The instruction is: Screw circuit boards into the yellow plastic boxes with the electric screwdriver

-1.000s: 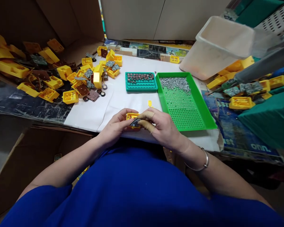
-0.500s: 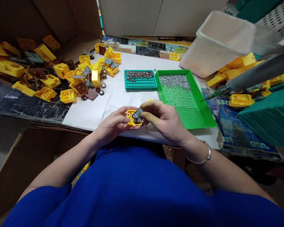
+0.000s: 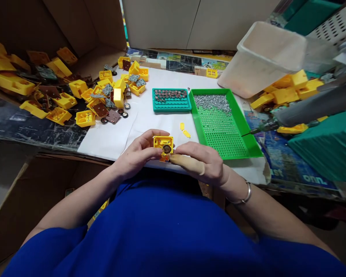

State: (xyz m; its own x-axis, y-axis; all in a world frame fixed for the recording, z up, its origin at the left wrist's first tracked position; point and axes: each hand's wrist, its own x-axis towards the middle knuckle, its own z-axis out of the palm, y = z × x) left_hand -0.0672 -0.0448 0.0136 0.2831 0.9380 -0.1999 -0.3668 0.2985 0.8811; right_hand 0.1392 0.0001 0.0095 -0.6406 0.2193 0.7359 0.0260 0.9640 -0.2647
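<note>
My left hand (image 3: 140, 151) is closed around a small open yellow plastic case (image 3: 163, 138), its hollow side facing up. Over the case's lower right lies a round dark disc (image 3: 167, 149) that looks like a small speaker. Just below it, at the near edge, shows a small orange-brown circuit board (image 3: 164, 158). My right hand (image 3: 200, 161), with tan covers on thumb and forefinger, grips the board's right side; the fingertips behind it are partly hidden. Two flat yellow pieces (image 3: 186, 133) lie on the white sheet beyond my right hand.
A green perforated tray (image 3: 252, 142) of screws stands right of a teal tray (image 3: 172, 107) of round metal parts. Many yellow cases (image 3: 85, 118) with boards lie at left. A power screwdriver (image 3: 265, 127) juts in from the right, near a tilted plastic bin (image 3: 265, 57).
The grey part above the case is no longer visible; the round disc and orange-brown board now show there. My right hand has moved down towards me, uncovering the flat yellow pieces.
</note>
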